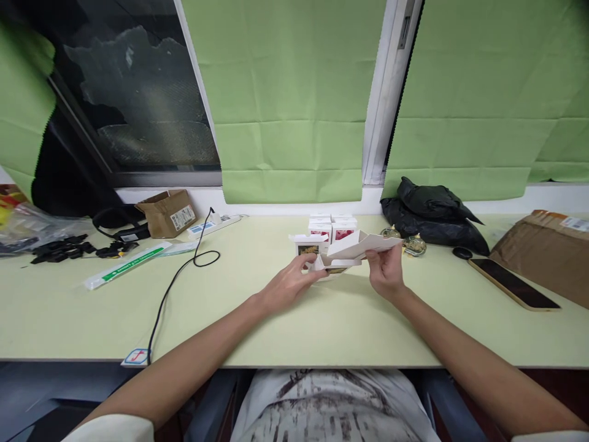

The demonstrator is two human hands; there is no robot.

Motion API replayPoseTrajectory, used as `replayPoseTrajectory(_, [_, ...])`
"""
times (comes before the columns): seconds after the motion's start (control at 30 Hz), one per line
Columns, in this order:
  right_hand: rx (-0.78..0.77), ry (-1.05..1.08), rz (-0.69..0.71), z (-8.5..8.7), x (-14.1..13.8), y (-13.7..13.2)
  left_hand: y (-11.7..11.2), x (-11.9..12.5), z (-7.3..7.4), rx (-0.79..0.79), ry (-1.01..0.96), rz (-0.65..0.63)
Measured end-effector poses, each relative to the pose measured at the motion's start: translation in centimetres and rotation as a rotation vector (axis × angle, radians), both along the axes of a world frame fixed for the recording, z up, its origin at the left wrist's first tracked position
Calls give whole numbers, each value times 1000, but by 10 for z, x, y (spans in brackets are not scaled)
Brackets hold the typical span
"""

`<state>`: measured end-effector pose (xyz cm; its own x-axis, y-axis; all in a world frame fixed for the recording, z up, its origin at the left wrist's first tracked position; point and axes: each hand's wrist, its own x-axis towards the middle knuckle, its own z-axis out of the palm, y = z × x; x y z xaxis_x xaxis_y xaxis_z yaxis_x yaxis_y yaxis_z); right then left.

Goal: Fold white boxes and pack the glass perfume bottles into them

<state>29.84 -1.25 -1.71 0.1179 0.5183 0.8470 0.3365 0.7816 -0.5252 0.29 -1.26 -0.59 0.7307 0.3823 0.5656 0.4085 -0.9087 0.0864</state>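
Note:
Both of my hands hold a small white cardboard box (pixel 352 250) just above the pale green desk (pixel 276 319). My left hand (pixel 289 283) pinches its left end, fingers closed on the flap. My right hand (pixel 385 271) grips its right side, where a flat white panel sticks out. Right behind it stand several small white boxes (pixel 327 232) with red and gold prints, one with its lid flap open.
A phone (pixel 513 283) lies face up at the right, beside a brown parcel (pixel 543 252) and a black bag (pixel 432 215). A black cable (pixel 177 279) crosses the left half. An open brown carton (pixel 168 213), a power strip (pixel 212 226) and black clips (pixel 62 248) sit at the back left.

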Motion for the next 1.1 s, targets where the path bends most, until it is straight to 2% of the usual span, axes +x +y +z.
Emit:
replayPoseTrajectory(0.1, [-20,-79,-24,-1,1,-2,0,0,0,-86,-12,41])
replayPoseTrajectory(0.2, [-30,-160,-51,2,0,-5,-3,1,6,-221,-8,126])
replayPoseTrajectory(0.37, [70,-240,-73,14,-5,-13,-7,1,15,-388,-98,209])
replayPoseTrajectory(0.47, [135,-278,-53,20,-8,-18,-3,-2,9,-343,-127,176])
replayPoseTrajectory(0.6, [176,-343,-5,21,-14,-23,6,-6,-4,-159,-96,90])
replayPoseTrajectory(0.67, [198,-362,14,21,-16,-24,8,-6,-7,-116,-111,66])
replayPoseTrajectory(0.93, [312,-395,82,28,-20,-27,4,-2,-2,-174,-169,75])
replayPoseTrajectory(1.1, [295,-443,73,25,-22,-27,5,-2,-5,-171,-162,51])
